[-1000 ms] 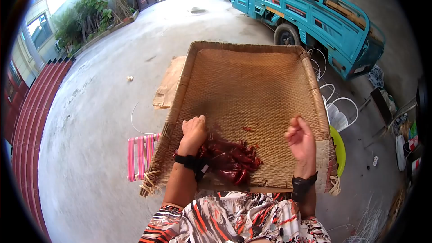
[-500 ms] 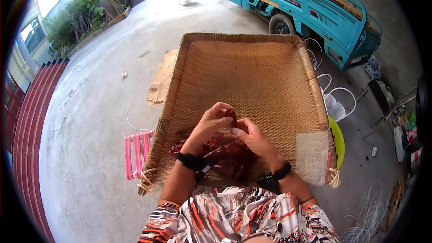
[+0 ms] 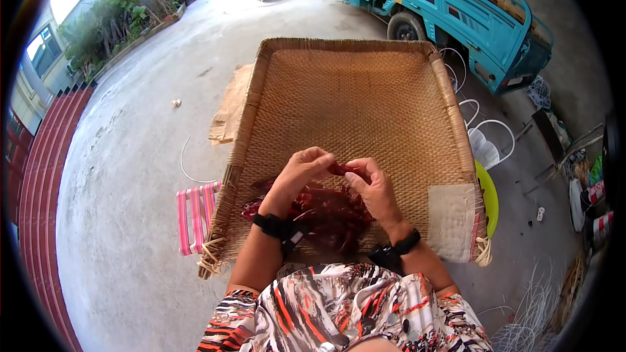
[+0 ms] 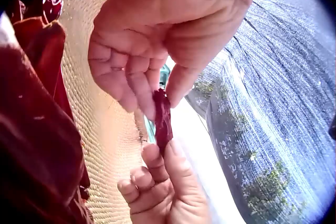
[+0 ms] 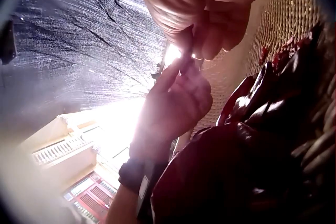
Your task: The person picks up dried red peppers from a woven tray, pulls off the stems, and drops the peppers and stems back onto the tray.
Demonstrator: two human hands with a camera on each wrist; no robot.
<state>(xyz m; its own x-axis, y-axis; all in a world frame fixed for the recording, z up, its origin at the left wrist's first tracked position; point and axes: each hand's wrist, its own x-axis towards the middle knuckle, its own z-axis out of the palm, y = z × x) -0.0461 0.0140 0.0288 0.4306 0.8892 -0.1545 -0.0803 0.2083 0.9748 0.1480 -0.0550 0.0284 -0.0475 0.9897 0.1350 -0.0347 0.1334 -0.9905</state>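
Observation:
A dark red dried pepper (image 4: 163, 121) is stretched between the two hands in the left wrist view, pinched at both ends. In the head view the left hand (image 3: 301, 173) grips one end of it, and the right hand (image 3: 376, 190) holds the other between thumb and fingers. Both hands are above a woven tray (image 3: 345, 101), near its front part. Under and between the wrists lies a pile of glossy dark red peppers (image 3: 332, 221). The right wrist view shows the same pile (image 5: 210, 166) close up, below the meeting fingertips.
A pink striped stool (image 3: 197, 218) stands left of the tray, cardboard (image 3: 231, 107) behind it. At the right are a yellow-green basin (image 3: 488, 199), a white bucket (image 3: 482, 150) and loose wire (image 3: 531, 313). A blue cargo tricycle (image 3: 450, 13) stands at the back right.
The right hand came from the tray's right side to meet the left hand, which rose from the pile. Since half a second ago, the pepper has turned from upright to lying across between the hands.

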